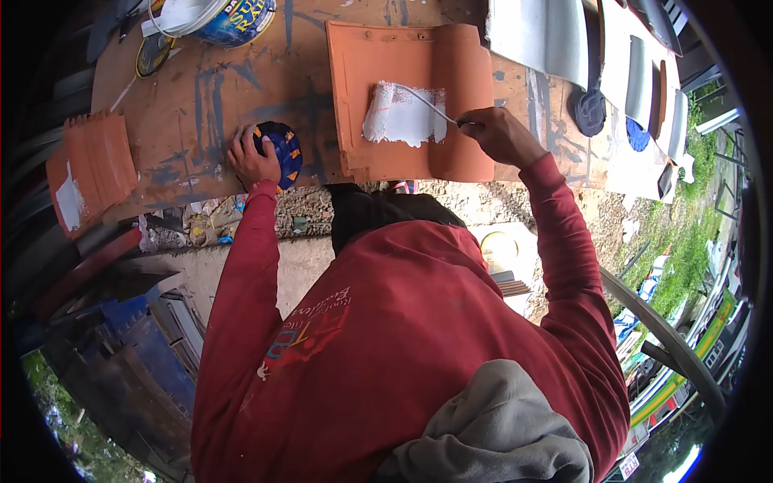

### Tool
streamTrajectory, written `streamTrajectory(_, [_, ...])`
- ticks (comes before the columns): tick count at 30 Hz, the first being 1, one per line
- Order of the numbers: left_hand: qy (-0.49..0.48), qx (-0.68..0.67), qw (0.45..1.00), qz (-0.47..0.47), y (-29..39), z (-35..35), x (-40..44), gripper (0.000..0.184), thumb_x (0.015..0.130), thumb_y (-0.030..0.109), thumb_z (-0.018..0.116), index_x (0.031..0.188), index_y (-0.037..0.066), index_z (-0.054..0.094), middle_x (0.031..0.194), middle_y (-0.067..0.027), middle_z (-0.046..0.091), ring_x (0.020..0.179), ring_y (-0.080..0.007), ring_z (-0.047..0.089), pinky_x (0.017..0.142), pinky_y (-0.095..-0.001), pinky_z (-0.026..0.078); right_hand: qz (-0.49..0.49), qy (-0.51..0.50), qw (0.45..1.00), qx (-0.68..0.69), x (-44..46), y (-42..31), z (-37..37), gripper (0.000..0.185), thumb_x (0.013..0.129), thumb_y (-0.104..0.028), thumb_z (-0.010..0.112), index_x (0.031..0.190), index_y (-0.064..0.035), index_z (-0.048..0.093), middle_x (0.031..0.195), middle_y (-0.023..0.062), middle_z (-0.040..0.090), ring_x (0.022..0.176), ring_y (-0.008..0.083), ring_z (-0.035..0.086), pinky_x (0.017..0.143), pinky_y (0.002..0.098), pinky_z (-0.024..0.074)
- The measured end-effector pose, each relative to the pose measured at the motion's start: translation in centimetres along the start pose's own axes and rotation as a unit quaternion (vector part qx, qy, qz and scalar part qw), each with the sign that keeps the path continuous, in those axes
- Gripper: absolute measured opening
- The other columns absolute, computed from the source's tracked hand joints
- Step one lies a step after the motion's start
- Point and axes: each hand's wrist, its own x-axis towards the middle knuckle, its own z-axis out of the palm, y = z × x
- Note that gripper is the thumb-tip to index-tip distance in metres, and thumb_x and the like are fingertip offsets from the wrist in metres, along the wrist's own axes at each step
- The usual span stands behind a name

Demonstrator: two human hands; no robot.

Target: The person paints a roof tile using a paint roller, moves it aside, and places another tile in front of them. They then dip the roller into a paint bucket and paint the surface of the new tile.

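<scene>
My right hand (493, 133) is closed around the handle end of a small paint roller (419, 100). Its thin bent wire reaches left to a white roller head lying on a terracotta roof tile (463, 72). Under and beside the roller, a patch of white paint (407, 119) with ragged edges covers part of the tile's flat face. My left hand (254, 161) rests on the table, fingers apart, its thumb touching a dark blue and yellow rounded bundle (283, 154), possibly cloth. What lies beneath that palm is hidden.
A stained wooden table (201, 121) bears a blue paint bucket (241, 20) and a round lid (153, 55). A partly painted tile piece (101, 161) sits at left. Pale curved tiles (547, 40) and a dark blue object (589, 111) are at right. Gravel shows below the table's edge.
</scene>
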Motion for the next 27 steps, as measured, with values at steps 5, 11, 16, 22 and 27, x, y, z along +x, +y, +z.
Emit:
streamTrajectory(5, [-0.014,-0.004,1.000,-0.002,0.6,-0.3,0.0,0.041,0.092,0.026,0.064,0.131,0.015,0.064,0.138,-0.0140,0.060,0.125,-0.0395,0.054,0.109,-0.0516,0.040,0.028,0.021,0.999,-0.023,-4.8,2.7,-3.5,0.020,0.093,-0.016,0.067,0.104,-0.0054,0.079,0.099,0.0221,0.075,0.090,0.0376,0.073,0.080,0.0449,0.0566])
streamTrajectory(11, [-0.024,-0.001,1.000,-0.020,0.1,0.4,-0.2,0.042,0.092,0.026,0.063,0.133,0.015,0.064,0.137,-0.0145,0.059,0.124,-0.0405,0.053,0.111,-0.0514,0.038,-0.049,0.129,0.989,-0.046,-5.5,1.1,0.1,0.021,0.095,-0.020,0.067,0.113,-0.0135,0.077,0.089,0.0130,0.070,0.079,0.0363,0.069,0.069,0.0461,0.0534])
streamTrajectory(16, [-0.026,0.008,1.000,-0.004,0.0,0.2,-0.4,0.043,0.093,0.029,0.063,0.133,0.013,0.063,0.134,-0.0161,0.060,0.124,-0.0409,0.053,0.111,-0.0517,0.037,-0.049,0.219,0.974,-0.015,-5.7,-0.3,6.6,0.030,0.092,-0.010,0.062,0.119,-0.0141,0.075,0.088,0.0120,0.068,0.084,0.0333,0.067,0.071,0.0428,0.0537])
streamTrajectory(22, [-0.025,0.017,1.000,0.004,0.0,0.5,-0.3,0.044,0.094,0.029,0.061,0.134,0.010,0.061,0.133,-0.0181,0.059,0.122,-0.0422,0.053,0.111,-0.0529,0.036,0.008,0.256,0.963,0.083,-9.6,-1.2,7.3,0.041,0.095,-0.007,0.066,0.135,-0.0086,0.062,0.097,0.0137,0.071,0.089,0.0328,0.070,0.076,0.0454,0.0553])
streamTrajectory(27, [-0.039,0.020,0.999,-0.007,1.0,-0.2,-0.2,0.043,0.094,0.027,0.060,0.133,0.009,0.061,0.137,-0.0182,0.057,0.123,-0.0422,0.052,0.109,-0.0524,0.038,0.015,0.215,0.976,-0.020,-13.1,-0.1,7.7,0.033,0.095,-0.008,0.058,0.127,-0.0114,0.066,0.100,0.0112,0.071,0.086,0.0346,0.071,0.069,0.0440,0.0570])
